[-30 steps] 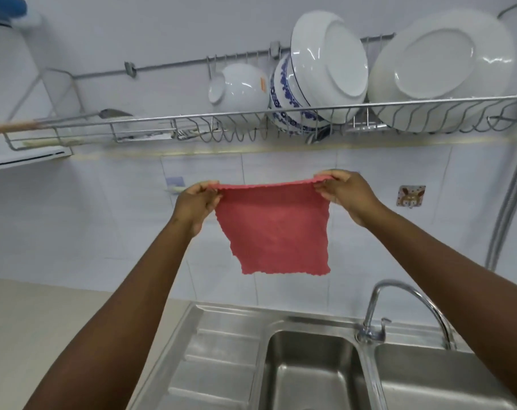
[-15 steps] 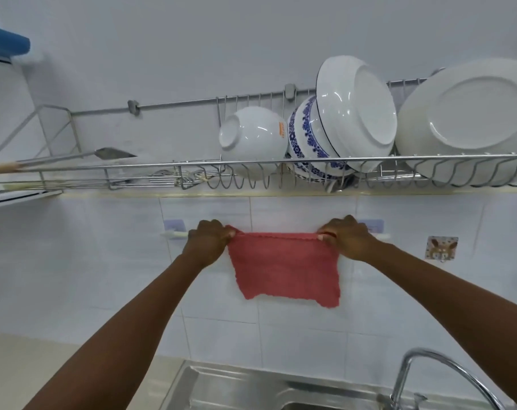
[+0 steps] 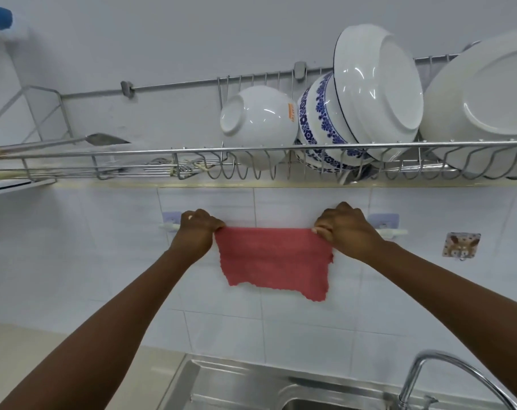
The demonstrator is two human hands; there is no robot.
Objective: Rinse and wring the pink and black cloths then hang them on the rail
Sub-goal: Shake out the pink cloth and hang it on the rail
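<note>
The pink cloth [image 3: 273, 260] hangs spread flat against the tiled wall, its top edge at the height of the white rail [image 3: 392, 232]. My left hand [image 3: 196, 233] pinches the cloth's top left corner and my right hand [image 3: 344, 229] pinches the top right corner. Only the rail's two ends and their wall mounts show; the hands and the cloth hide the middle. Whether the cloth is folded over the rail I cannot tell. No black cloth is in view.
Just above the rail runs a wire dish rack [image 3: 251, 149] holding white bowls [image 3: 257, 122], a blue-patterned bowl [image 3: 319, 122] and plates [image 3: 485, 105]. Below are the steel sink [image 3: 236, 386] and the curved tap [image 3: 446, 377]. A small bunny hook [image 3: 460, 244] is stuck to the right.
Both hands carried the pink cloth up from above the sink and forward to the wall rail. The view tilted up, so the sink dropped to the bottom edge.
</note>
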